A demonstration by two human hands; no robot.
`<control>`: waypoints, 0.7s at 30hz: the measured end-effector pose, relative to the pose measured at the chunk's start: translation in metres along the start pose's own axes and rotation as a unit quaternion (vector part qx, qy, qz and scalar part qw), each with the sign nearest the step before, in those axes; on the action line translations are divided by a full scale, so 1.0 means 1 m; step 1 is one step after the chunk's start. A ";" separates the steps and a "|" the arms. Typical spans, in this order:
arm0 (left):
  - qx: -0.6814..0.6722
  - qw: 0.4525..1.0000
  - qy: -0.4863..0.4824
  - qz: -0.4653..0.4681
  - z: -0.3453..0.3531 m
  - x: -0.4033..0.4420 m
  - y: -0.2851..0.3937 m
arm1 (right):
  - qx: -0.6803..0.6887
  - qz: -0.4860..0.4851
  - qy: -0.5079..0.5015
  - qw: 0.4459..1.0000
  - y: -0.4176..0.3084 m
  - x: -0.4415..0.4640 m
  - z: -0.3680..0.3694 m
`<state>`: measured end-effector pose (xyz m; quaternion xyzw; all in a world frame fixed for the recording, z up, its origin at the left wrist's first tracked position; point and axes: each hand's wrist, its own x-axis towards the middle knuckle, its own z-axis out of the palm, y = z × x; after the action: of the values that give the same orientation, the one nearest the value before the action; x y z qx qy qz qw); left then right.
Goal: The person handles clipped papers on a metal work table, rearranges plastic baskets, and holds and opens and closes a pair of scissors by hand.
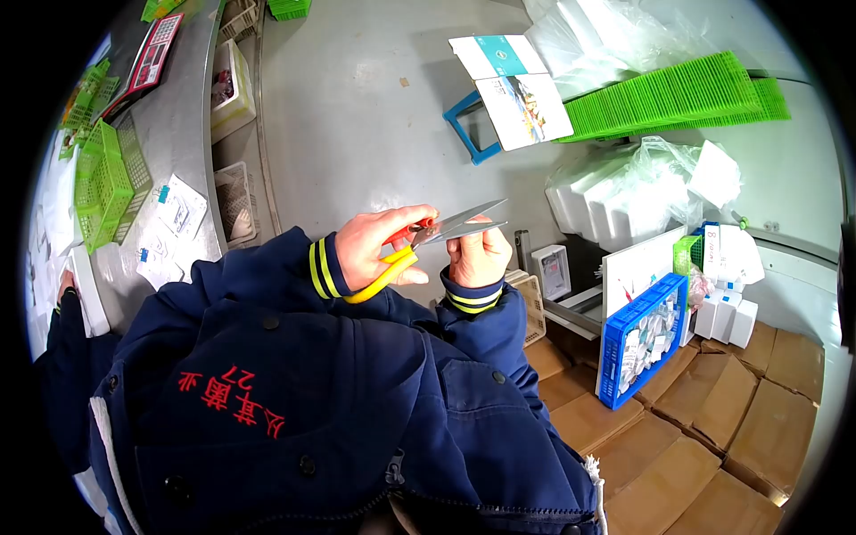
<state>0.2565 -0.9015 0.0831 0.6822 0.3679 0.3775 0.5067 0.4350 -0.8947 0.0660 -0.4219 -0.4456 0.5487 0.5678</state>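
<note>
My left hand (370, 254) is wrapped round the scissors (444, 227), which have a yellow handle loop and a red one. Their two metal blades point to the right and stand slightly apart. Beside the blades, partly behind them, is my right hand (480, 257), its fingers curled. Whether those fingers pinch a blade or some small thing is hidden. Both hands are in front of my dark blue jacket, above the grey floor.
At the left, a metal counter (192, 94) bears green baskets (102, 183) and papers (183, 209); a co-worker's hand (67, 281) is near it. Cartons (704, 392), a blue crate (609, 361), a blue stool (486, 152) and green crates (660, 96) stand on the right.
</note>
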 end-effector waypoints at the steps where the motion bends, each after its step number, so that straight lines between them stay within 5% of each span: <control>1: 0.000 1.000 -0.003 0.002 0.000 0.000 0.000 | 0.001 0.001 0.000 1.000 0.001 0.000 0.000; 15: -0.025 0.999 0.002 0.040 0.000 0.001 -0.005 | 0.034 0.007 0.000 0.999 0.002 0.000 0.000; 21: -0.070 0.990 -0.035 -0.117 0.000 -0.004 0.004 | 0.047 0.012 -0.009 0.999 -0.008 0.000 0.008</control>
<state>0.2547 -0.9061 0.0862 0.6104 0.3999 0.3161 0.6062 0.4291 -0.8954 0.0754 -0.3954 -0.4191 0.5795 0.5763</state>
